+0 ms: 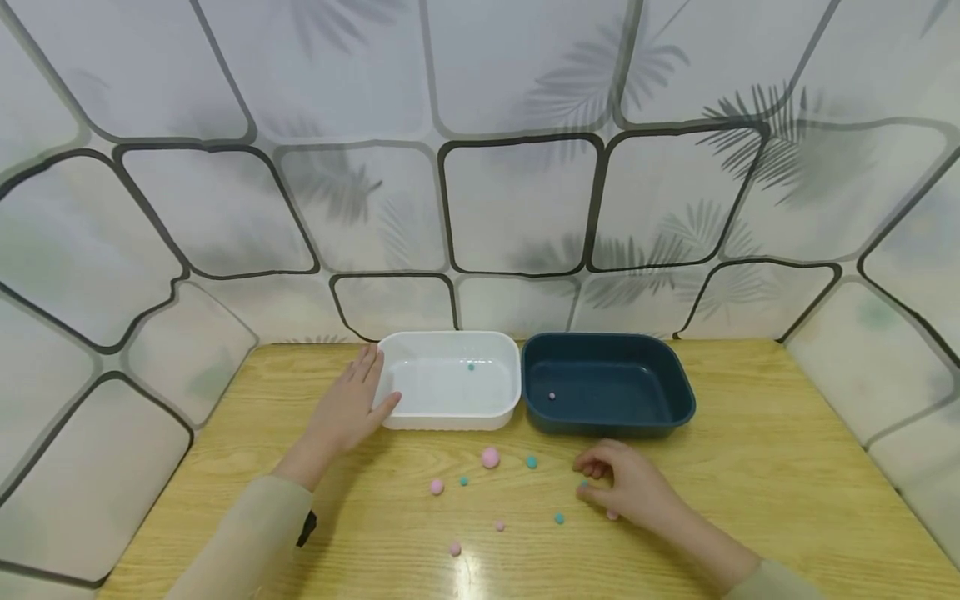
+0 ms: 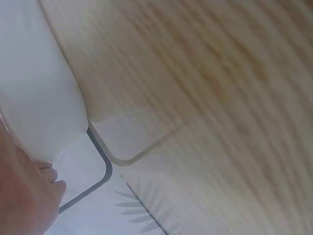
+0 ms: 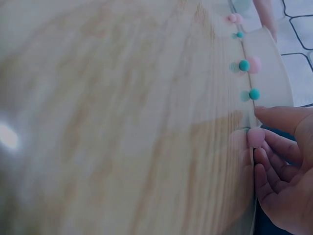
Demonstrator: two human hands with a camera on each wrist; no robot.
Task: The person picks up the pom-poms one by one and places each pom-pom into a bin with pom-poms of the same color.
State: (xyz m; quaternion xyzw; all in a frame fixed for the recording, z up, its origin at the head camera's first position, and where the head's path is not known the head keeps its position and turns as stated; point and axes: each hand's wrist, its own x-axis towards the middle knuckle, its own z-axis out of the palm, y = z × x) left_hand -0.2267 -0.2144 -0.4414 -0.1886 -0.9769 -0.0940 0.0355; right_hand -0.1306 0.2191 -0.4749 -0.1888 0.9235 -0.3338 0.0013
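My left hand rests with extended fingers against the left end of a white basin. Its fingers also show beside the white wall in the left wrist view. Low over the table, in front of a dark blue basin, is my right hand. Thumb and forefinger stand apart around a small teal ball, while the other fingers curl loosely. A pink ball lies partly hidden under this hand; in the right wrist view a pink ball appears right by the fingers.
Pink balls, such as a larger one, and teal balls lie scattered on the wooden table. One teal ball is inside the white basin, one pink ball inside the blue one. A patterned wall covering stands behind.
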